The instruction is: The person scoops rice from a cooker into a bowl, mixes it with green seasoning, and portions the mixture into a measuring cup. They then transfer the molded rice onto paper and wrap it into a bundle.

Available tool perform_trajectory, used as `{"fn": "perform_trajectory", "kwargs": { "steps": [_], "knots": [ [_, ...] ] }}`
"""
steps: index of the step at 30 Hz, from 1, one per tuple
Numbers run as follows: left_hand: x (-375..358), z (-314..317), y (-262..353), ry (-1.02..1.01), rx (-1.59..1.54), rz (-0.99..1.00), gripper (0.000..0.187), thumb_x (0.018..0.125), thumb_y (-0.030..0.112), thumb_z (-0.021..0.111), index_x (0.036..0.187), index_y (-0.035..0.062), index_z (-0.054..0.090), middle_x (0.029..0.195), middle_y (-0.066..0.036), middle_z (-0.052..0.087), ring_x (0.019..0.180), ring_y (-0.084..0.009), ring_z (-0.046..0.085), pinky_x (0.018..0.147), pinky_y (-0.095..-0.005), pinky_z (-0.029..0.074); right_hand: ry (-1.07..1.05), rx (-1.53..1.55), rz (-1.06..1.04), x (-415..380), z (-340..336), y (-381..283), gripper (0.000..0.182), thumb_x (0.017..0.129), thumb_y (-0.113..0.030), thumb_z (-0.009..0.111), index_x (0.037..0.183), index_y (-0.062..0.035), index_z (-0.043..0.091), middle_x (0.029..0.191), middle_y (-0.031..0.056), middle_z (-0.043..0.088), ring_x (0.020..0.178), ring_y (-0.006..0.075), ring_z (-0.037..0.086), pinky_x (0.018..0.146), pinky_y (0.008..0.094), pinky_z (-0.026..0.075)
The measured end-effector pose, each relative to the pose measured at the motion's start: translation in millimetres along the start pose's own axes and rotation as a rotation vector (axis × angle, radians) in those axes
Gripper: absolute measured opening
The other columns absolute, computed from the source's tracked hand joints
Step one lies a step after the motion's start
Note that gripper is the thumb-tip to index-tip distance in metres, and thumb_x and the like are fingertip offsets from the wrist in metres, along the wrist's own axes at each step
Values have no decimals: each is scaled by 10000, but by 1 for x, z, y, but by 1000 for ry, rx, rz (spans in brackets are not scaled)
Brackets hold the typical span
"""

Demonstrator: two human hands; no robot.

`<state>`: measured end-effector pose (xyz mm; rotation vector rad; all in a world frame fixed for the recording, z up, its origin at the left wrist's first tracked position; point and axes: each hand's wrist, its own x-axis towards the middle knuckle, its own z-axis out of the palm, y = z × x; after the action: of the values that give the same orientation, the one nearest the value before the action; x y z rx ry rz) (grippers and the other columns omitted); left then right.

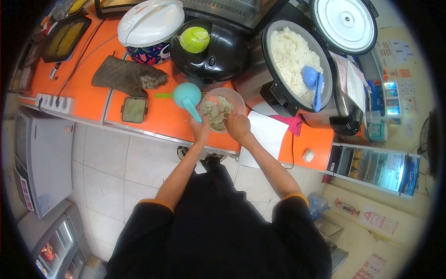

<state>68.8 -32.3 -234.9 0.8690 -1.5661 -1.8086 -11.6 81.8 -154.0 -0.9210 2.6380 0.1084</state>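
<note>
A pink bowl (240,103) with rice and pale shredded food (216,111) stands near the counter's front edge. My left hand (200,130) is closed at the bowl's near left side, with the handle of a teal scoop (186,95) running into its fingers. The scoop's round cup is left of the bowl, and a green handle (163,95) sticks out beside it. My right hand (238,127) reaches over the bowl's right rim with its fingers curled together at the food. Whatever those fingers grip is hidden.
An open rice cooker (268,60) holds white rice and a blue scoop (312,83). Behind the bowl sits a closed black cooker (211,46). A cloth (118,76), a small square container (134,110), white paper (265,135) and a power strip (55,103) lie on the orange counter (316,142).
</note>
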Motion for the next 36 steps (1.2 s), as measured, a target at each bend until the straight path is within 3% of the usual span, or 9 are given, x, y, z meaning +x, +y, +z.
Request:
{"fn": "perform_trajectory", "kwargs": {
  "steps": [5, 10, 12, 16, 18, 22, 24, 31, 36],
  "knots": [
    [-2, -1, 0, 10, 66, 30, 226, 774, 15, 608, 971, -27, 507, 820, -58, 525, 772, -171, 528, 728, -313, 434, 140, -125, 55, -1, -37, 31, 263, 824, -295, 652, 856, -35, 661, 778, 150, 673, 699, 310, 681, 608, 398, 554],
    [-10, -6, 2, -27, 90, -34, 221, 768, 18, 622, 950, -16, 501, 816, -67, 524, 777, -176, 529, 736, -326, 436, 199, -311, 41, 11, -27, 8, 105, 758, -170, 666, 728, -70, 660, 745, 131, 682, 669, 264, 688, 591, 359, 548],
    [-13, -6, 3, -52, 120, 36, 280, 770, 33, 583, 1037, -32, 530, 791, -116, 571, 757, -237, 585, 722, -357, 456, 185, -259, -131, 24, -8, 6, 40, 725, -128, 653, 721, -91, 668, 700, 115, 677, 644, 236, 686, 555, 342, 534],
    [-13, -5, 3, -15, 177, 69, 241, 773, 30, 578, 1001, -27, 526, 789, -121, 576, 749, -258, 592, 711, -365, 461, 196, -328, -404, 23, 14, -6, 70, 725, -157, 654, 754, -97, 676, 678, 117, 672, 624, 216, 682, 519, 338, 515],
    [-14, -6, -3, 7, 194, 29, 244, 776, 30, 570, 1011, -27, 533, 774, -126, 570, 730, -277, 587, 696, -368, 464, 52, -308, -612, 18, 0, 12, 163, 778, -209, 646, 881, -98, 706, 732, 110, 687, 664, 227, 687, 560, 358, 522],
    [-12, -9, -2, -8, 148, 73, 200, 775, 26, 568, 968, -14, 540, 788, -104, 568, 740, -223, 568, 713, -347, 453, -55, -173, -444, 16, -23, 51, 257, 825, -299, 635, 1015, -143, 710, 789, 91, 698, 733, 246, 690, 632, 387, 531],
    [-14, -9, -2, 2, 143, 131, 243, 779, 40, 567, 1007, -33, 528, 765, -141, 562, 704, -295, 578, 690, -369, 465, -165, -280, -252, 18, -23, 60, 307, 838, -365, 629, 1096, -212, 697, 829, 95, 698, 792, 270, 686, 685, 402, 531],
    [-18, 1, 0, 84, 112, 221, 203, 838, 58, 593, 1009, -42, 549, 769, -123, 578, 702, -235, 568, 692, -359, 464, -136, 43, -143, -9, 4, 20, 342, 819, -395, 636, 1075, -178, 700, 822, 139, 690, 787, 317, 675, 699, 425, 527],
    [-19, -6, 1, -10, 136, 22, 245, 909, 171, 622, 1015, -46, 579, 739, -101, 561, 690, -200, 553, 646, -340, 444, -27, 317, -100, 5, 32, 16, 369, 846, -435, 611, 1064, -151, 698, 783, 167, 680, 761, 336, 662, 694, 432, 514]
  ]
}}
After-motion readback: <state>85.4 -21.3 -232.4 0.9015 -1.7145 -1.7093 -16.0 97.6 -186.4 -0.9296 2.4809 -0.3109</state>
